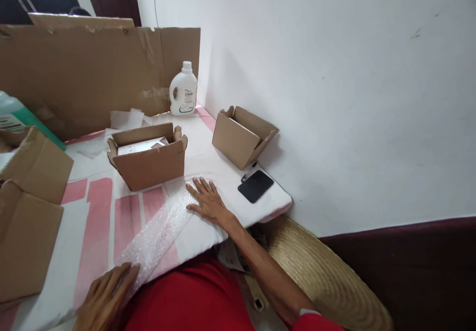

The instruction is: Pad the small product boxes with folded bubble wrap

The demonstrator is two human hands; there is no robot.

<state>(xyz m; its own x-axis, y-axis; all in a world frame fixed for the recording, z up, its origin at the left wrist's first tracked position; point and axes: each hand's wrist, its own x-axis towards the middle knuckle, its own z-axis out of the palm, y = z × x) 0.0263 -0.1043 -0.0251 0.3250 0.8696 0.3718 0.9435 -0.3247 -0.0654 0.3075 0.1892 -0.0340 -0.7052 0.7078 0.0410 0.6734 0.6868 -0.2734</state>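
Observation:
A strip of clear bubble wrap [158,231] lies flat and slantwise across the front of the table. At its far right end, my right hand [208,203] rests palm down with the fingers spread, touching the wrap and the cloth. My left hand [107,294] lies over the near left end, fingers stretched and close together, the thumb hidden. Neither hand grips anything that I can see. Just beyond the wrap stands an open cardboard box [152,165] with white pieces inside.
A second open box [241,137] leans near the wall, beside a black phone-like slab [256,186]. A white jug [184,90] stands against a cardboard panel [92,73]. More boxes [28,236] and a green-filled container [33,122] are at left. A woven basket [320,266] is below right.

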